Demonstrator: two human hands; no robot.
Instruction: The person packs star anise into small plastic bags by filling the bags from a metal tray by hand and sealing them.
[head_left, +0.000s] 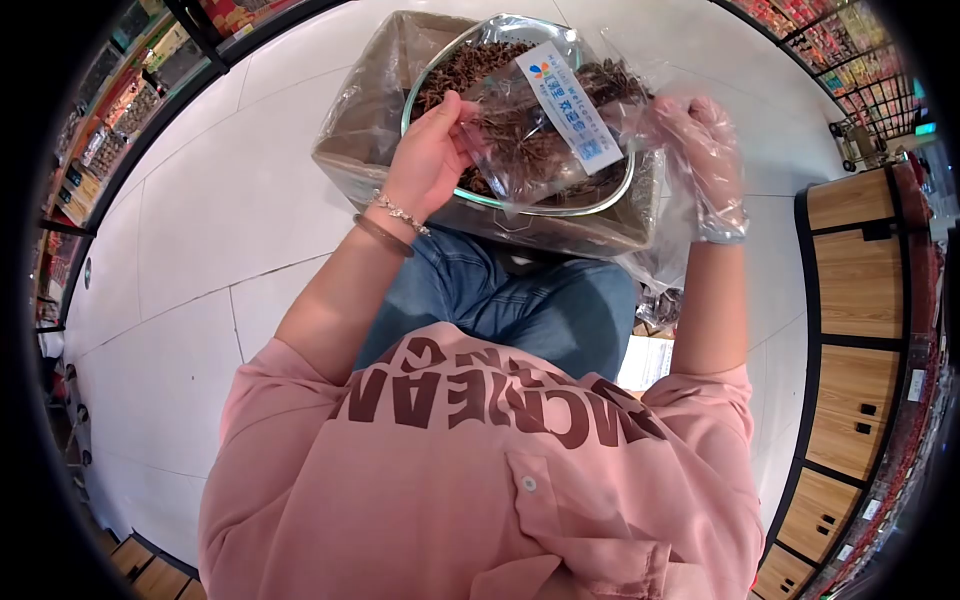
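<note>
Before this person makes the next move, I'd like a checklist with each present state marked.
1. Left hand gripping the clear bag: ok, at its left edge.
2. Right hand gloved: ok, in clear plastic.
3. Left hand gloved: not ok, bare.
4. Bowl stocked: ok, dark dried pieces show inside.
5. Label facing up: ok.
6. Bag sealed: cannot tell.

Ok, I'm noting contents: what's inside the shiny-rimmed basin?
Brown dried pieces show at left; the labelled bag is held over the basin, and whatever its label hides can't be seen.
</note>
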